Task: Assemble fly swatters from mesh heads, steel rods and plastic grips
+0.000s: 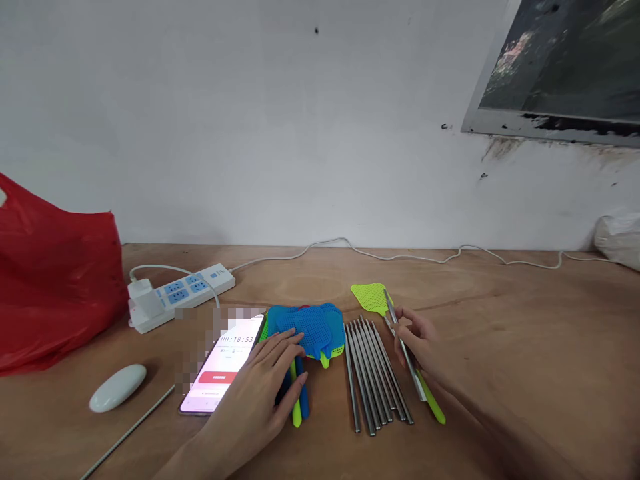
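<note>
My left hand [267,380] lies flat with fingers spread on a pile of blue and green fly swatters [313,330], beside a lit phone [225,363] showing a timer. My right hand [417,343] pinches a thin metal rod [395,320] that lies against a single green fly swatter [371,297], whose green handle [434,405] runs under the hand. A row of several metal rods [373,377] lies on the wooden table [500,320] between the two hands.
A white power strip [180,293] with a plugged charger sits at the left, its white cable [400,257] running along the wall. A red plastic bag [50,280] fills the far left. A white oval object [117,387] and a thin rod [125,433] lie near it. A white bag [620,237] sits far right.
</note>
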A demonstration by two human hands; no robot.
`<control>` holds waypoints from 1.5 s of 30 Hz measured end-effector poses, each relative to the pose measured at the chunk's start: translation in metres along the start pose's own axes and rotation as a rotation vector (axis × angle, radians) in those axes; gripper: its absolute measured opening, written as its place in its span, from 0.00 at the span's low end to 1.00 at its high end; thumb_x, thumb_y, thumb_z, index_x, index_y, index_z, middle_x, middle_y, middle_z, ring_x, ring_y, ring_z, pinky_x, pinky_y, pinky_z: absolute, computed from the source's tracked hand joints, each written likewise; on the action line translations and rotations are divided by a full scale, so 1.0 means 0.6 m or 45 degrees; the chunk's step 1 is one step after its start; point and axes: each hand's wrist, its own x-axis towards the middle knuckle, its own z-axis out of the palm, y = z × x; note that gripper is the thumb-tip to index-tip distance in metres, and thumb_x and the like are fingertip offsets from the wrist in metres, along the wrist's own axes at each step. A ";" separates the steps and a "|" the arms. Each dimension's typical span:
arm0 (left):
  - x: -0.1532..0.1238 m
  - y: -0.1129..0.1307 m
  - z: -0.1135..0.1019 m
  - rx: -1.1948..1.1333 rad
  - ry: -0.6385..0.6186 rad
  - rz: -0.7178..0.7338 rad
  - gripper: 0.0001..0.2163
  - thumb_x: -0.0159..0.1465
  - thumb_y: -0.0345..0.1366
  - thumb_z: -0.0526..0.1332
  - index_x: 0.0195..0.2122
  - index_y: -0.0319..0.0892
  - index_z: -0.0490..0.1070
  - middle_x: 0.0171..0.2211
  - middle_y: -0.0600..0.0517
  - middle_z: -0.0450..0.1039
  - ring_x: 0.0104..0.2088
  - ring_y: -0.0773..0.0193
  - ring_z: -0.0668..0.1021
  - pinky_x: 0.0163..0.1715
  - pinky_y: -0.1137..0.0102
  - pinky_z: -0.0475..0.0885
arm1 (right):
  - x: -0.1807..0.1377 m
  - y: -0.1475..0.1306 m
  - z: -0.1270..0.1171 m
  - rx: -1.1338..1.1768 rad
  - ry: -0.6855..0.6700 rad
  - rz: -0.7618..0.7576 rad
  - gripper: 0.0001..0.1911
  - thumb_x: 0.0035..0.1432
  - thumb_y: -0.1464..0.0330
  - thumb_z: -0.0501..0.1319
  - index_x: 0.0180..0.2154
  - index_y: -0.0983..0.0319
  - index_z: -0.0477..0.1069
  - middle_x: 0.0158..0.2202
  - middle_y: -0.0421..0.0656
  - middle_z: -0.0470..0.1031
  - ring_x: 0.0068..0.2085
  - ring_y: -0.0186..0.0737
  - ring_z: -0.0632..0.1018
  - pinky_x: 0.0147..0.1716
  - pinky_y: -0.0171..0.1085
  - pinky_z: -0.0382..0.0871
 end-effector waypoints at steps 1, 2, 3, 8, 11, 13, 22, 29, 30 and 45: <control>0.000 0.000 0.000 0.018 0.017 0.002 0.12 0.73 0.38 0.54 0.54 0.42 0.68 0.58 0.42 0.74 0.61 0.46 0.73 0.56 0.47 0.75 | -0.003 -0.004 0.003 0.030 -0.013 -0.001 0.16 0.58 0.50 0.54 0.34 0.56 0.60 0.12 0.29 0.61 0.12 0.32 0.60 0.14 0.30 0.48; -0.001 -0.001 0.001 0.041 0.034 0.005 0.14 0.73 0.39 0.54 0.57 0.41 0.66 0.59 0.41 0.74 0.61 0.46 0.73 0.55 0.47 0.75 | -0.006 -0.009 0.006 0.049 -0.036 0.005 0.17 0.57 0.49 0.55 0.34 0.56 0.61 0.11 0.28 0.58 0.13 0.32 0.59 0.15 0.30 0.47; -0.002 -0.002 0.001 0.068 0.045 0.013 0.16 0.73 0.40 0.54 0.59 0.40 0.64 0.60 0.40 0.73 0.61 0.46 0.73 0.55 0.47 0.76 | -0.010 -0.013 0.009 0.060 -0.078 0.020 0.18 0.56 0.49 0.57 0.33 0.56 0.62 0.11 0.27 0.56 0.13 0.31 0.58 0.15 0.30 0.47; -0.005 -0.005 0.007 0.108 -0.016 0.051 0.21 0.73 0.42 0.56 0.64 0.42 0.63 0.62 0.43 0.71 0.62 0.45 0.72 0.57 0.44 0.73 | -0.029 -0.033 0.015 -0.024 -0.435 0.129 0.17 0.58 0.51 0.60 0.33 0.57 0.66 0.11 0.26 0.55 0.14 0.30 0.57 0.15 0.30 0.45; -0.004 -0.002 0.008 0.049 -0.047 0.052 0.19 0.72 0.40 0.57 0.62 0.44 0.66 0.59 0.46 0.74 0.60 0.46 0.74 0.58 0.43 0.72 | -0.038 -0.042 0.013 -0.209 -0.599 0.144 0.15 0.59 0.53 0.61 0.34 0.59 0.70 0.13 0.29 0.60 0.15 0.29 0.59 0.15 0.30 0.47; -0.004 0.000 0.009 0.024 -0.051 0.039 0.18 0.71 0.38 0.57 0.61 0.44 0.67 0.57 0.45 0.75 0.59 0.47 0.75 0.58 0.44 0.72 | -0.042 -0.045 0.012 -0.296 -0.665 0.146 0.15 0.58 0.54 0.62 0.35 0.59 0.72 0.15 0.30 0.63 0.15 0.29 0.62 0.15 0.29 0.49; -0.004 0.001 0.010 -0.004 -0.018 0.021 0.16 0.71 0.36 0.57 0.59 0.44 0.68 0.58 0.43 0.73 0.59 0.47 0.74 0.57 0.46 0.73 | -0.048 -0.041 0.014 -0.280 -0.557 0.016 0.19 0.58 0.52 0.61 0.41 0.60 0.76 0.19 0.32 0.61 0.19 0.29 0.60 0.16 0.29 0.49; -0.002 0.000 0.009 0.004 -0.025 -0.006 0.16 0.71 0.36 0.57 0.58 0.43 0.69 0.59 0.43 0.73 0.60 0.45 0.74 0.58 0.46 0.73 | -0.054 -0.070 0.009 -0.293 -0.660 0.138 0.20 0.62 0.50 0.57 0.39 0.59 0.74 0.15 0.30 0.57 0.16 0.30 0.57 0.15 0.30 0.47; -0.003 -0.002 0.011 0.018 -0.023 -0.010 0.17 0.71 0.37 0.57 0.60 0.43 0.68 0.60 0.43 0.72 0.61 0.45 0.73 0.58 0.45 0.72 | -0.054 -0.070 0.009 -0.308 -0.687 0.174 0.19 0.62 0.51 0.57 0.39 0.59 0.74 0.15 0.30 0.58 0.16 0.30 0.57 0.15 0.31 0.47; 0.000 0.005 0.011 0.058 -0.079 0.032 0.21 0.70 0.38 0.58 0.64 0.43 0.65 0.61 0.44 0.72 0.62 0.47 0.73 0.61 0.45 0.69 | -0.063 -0.067 0.022 -0.766 -0.586 -0.219 0.12 0.58 0.58 0.64 0.34 0.58 0.80 0.19 0.35 0.64 0.25 0.35 0.66 0.29 0.34 0.58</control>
